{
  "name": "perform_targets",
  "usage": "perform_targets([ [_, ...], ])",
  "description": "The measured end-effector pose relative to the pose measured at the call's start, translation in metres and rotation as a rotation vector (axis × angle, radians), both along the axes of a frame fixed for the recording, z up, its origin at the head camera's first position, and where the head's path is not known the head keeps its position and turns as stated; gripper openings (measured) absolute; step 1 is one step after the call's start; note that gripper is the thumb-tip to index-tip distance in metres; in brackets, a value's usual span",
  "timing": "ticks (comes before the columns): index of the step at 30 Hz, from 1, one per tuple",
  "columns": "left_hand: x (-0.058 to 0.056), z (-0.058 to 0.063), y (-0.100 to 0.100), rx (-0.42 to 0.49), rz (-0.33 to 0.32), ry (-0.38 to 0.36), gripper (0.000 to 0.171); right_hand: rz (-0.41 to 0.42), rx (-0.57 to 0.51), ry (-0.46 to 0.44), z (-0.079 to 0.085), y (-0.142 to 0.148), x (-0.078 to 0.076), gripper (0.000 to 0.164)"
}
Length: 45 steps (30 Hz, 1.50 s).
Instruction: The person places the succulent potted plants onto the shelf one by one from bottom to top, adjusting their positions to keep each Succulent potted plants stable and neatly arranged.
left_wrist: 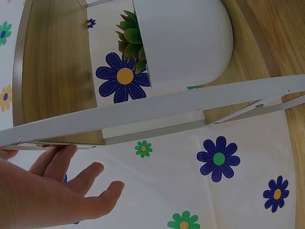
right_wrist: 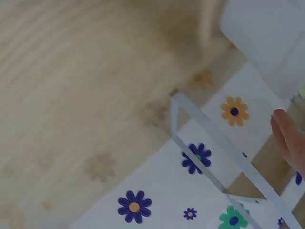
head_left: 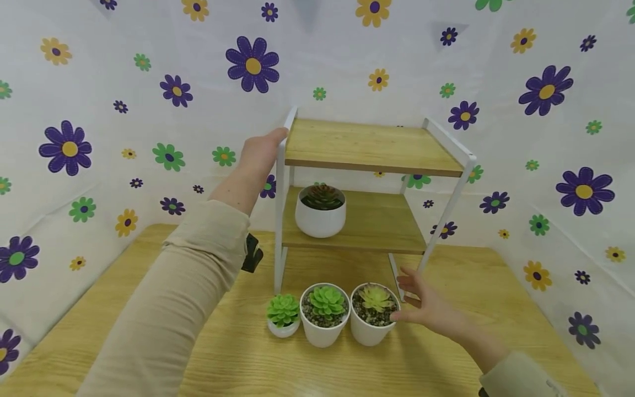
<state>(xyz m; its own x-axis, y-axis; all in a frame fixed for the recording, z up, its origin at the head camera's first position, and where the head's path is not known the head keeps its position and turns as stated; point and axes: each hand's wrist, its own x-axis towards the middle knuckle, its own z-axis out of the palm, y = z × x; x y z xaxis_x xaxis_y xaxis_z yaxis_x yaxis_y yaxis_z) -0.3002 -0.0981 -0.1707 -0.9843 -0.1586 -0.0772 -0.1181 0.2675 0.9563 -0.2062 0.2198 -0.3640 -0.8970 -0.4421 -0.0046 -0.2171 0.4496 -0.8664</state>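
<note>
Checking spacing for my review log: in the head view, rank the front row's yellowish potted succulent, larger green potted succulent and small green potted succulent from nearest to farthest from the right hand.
From the right hand:
1. Yellowish potted succulent: right end of the row, beside the hand.
2. Larger green potted succulent: middle.
3. Small green potted succulent: left end.

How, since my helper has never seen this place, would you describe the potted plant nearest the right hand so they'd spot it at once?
On the wooden table stands a two-tier shelf. Along its front, three white pots form a row; take the rightmost potted plant, beside the right hand. Its leaves are yellowish, unlike the bright green plants in the other two.
</note>
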Motion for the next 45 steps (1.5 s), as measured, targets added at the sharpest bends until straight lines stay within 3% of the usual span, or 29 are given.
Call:
perform_targets([
  [9,0.0,0.0,0.0,0.003,-0.002,0.004,0.064,0.029,-0.019,-0.014,-0.035,-0.007,0.003,0.111],
  [15,0.001,0.001,-0.001,-0.002,0.005,0.001,0.064,0.022,-0.04,0.025,-0.046,-0.013,0.002,0.107],
  [25,0.0,0.001,-0.001,-0.011,-0.002,0.009,0.063,-0.048,-0.044,0.024,-0.046,-0.021,0.002,0.094],
  [37,-0.003,-0.001,0.001,-0.012,0.011,-0.019,0.065,-0.129,-0.037,0.011,-0.046,-0.017,0.007,0.092],
  [45,-0.002,-0.001,0.001,-0.014,0.008,-0.002,0.064,-0.145,-0.008,0.021,-0.023,-0.007,0.013,0.09],
])
